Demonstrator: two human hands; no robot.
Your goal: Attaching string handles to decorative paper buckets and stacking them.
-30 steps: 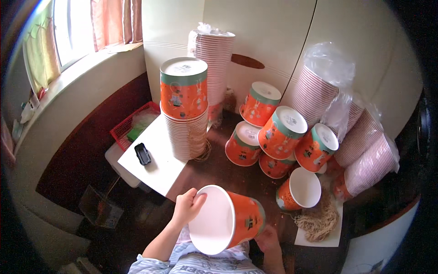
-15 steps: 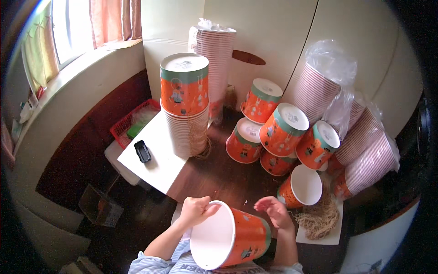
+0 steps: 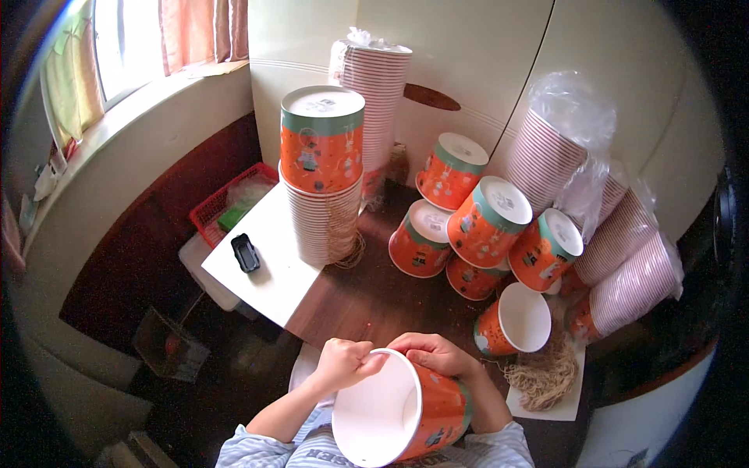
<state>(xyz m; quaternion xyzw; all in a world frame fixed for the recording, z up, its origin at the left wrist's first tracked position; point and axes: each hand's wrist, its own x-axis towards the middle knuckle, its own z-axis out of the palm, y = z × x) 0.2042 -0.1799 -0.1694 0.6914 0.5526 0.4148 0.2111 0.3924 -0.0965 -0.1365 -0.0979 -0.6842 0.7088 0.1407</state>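
Note:
An orange paper bucket lies tilted on its side at my lap, its white mouth turned to the left. My left hand is closed on the upper edge of its rim, thumb along the lip. Right beside it, my right hand curls over the bucket's upper outside wall near the rim, fingers bent and pressed against it. Those fingertips are partly hidden, so anything small beneath them cannot be made out. A hank of tan twine lies near my right forearm, next to another open bucket tipped toward me.
Several upturned buckets are piled across the brown table. A tall nested stack with twine around it stands on the left, near a black tray. Plastic-wrapped stacks lean at the right. A red basket sits below the window.
My right hand has moved left and down onto the bucket's upper side, next to my left hand. The bucket has shifted slightly right, with the left hand still on its rim.

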